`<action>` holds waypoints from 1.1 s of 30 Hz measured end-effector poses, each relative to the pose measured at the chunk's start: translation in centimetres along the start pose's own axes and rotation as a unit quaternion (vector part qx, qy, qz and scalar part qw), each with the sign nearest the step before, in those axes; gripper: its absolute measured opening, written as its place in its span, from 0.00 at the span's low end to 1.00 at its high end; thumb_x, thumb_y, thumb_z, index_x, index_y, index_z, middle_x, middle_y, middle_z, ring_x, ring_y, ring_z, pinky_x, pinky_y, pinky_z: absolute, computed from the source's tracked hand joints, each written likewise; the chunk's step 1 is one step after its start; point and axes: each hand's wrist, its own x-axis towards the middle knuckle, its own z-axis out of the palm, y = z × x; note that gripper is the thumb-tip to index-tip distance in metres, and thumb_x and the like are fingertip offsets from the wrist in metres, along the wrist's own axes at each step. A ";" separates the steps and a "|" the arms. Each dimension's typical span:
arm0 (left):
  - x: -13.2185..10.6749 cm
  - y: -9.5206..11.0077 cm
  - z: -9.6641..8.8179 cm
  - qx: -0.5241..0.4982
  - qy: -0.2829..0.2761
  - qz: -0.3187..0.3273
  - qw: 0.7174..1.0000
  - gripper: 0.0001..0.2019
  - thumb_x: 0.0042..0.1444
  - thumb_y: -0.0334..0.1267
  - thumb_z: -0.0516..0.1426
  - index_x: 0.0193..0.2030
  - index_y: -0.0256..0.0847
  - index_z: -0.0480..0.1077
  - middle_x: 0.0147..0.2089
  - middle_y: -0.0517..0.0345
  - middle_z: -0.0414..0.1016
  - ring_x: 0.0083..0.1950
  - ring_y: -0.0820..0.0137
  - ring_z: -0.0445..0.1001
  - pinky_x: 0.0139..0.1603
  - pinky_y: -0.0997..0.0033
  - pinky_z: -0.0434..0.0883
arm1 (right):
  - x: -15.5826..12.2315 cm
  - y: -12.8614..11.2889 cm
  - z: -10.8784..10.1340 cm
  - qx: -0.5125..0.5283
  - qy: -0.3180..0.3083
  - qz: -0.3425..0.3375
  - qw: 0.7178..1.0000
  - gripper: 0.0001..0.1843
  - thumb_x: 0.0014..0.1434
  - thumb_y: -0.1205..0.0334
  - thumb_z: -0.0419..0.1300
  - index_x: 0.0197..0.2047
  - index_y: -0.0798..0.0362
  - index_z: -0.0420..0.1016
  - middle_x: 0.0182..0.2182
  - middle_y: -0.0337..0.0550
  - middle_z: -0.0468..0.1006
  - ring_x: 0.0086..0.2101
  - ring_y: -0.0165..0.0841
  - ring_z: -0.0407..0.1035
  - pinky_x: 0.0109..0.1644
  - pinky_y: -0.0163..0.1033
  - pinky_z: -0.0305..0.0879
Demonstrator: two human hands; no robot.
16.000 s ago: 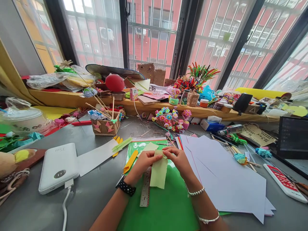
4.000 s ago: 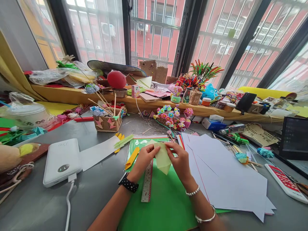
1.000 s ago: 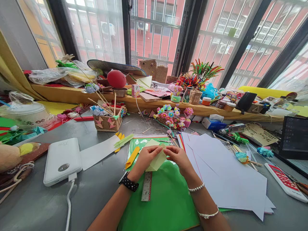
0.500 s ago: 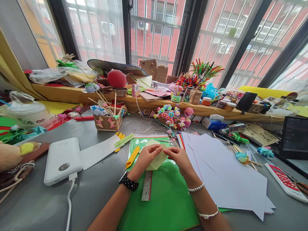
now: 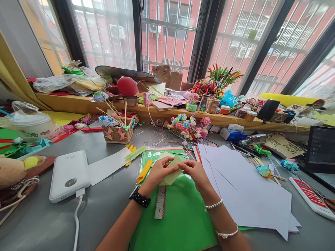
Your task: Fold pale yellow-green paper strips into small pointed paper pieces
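Both my hands hold a small folded piece of pale yellow-green paper (image 5: 172, 175) just above a green sheet (image 5: 180, 216) on the grey table. My left hand (image 5: 157, 172) pinches its left side with closed fingers. My right hand (image 5: 195, 172) pinches its right side. A ruler (image 5: 160, 202) lies on the green sheet right below my left hand. A yellow paper strip (image 5: 143, 171) rests just left of that hand.
A stack of white paper sheets (image 5: 246, 191) lies to the right. A white power bank (image 5: 69, 174) with a cable sits left. A cardboard box with sticks (image 5: 117, 134), paper flowers (image 5: 187, 127), a calculator (image 5: 311, 198) and a cluttered window ledge (image 5: 157, 116) surround the work area.
The paper started as a long hanging strip and has been folded into a smaller, pointed piece. Over the last second my hands barely moved, only pressing the fold.
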 end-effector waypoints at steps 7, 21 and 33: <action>0.0 -0.1 0.1 -0.036 -0.030 -0.014 0.999 0.23 0.36 0.42 0.60 0.41 0.35 0.64 0.31 0.55 0.71 0.29 0.70 0.69 0.24 0.76 0.62 | -0.1 0.0 0.1 -0.004 -0.007 -0.020 1.000 0.10 0.38 0.58 0.63 0.20 0.57 0.72 0.17 0.37 0.69 0.22 0.26 0.60 0.27 0.32 0.57; -0.1 0.0 -0.2 -0.098 -0.053 -0.021 0.994 0.21 0.38 0.39 0.60 0.40 0.38 0.60 0.29 0.59 0.70 0.27 0.73 0.69 0.24 0.78 0.62 | -0.1 -0.4 0.0 -0.045 -0.040 -0.066 0.996 0.15 0.44 0.51 0.57 0.24 0.56 0.71 0.20 0.38 0.70 0.24 0.28 0.64 0.28 0.33 0.61; -0.4 1.0 -0.2 -0.104 -0.009 -0.050 0.993 0.20 0.37 0.40 0.60 0.38 0.39 0.60 0.28 0.61 0.70 0.25 0.74 0.68 0.23 0.78 0.63 | 0.0 -0.2 -0.1 -0.330 -0.063 -0.225 0.915 0.20 0.56 0.51 0.43 0.19 0.52 0.61 0.16 0.37 0.64 0.20 0.28 0.58 0.25 0.32 0.51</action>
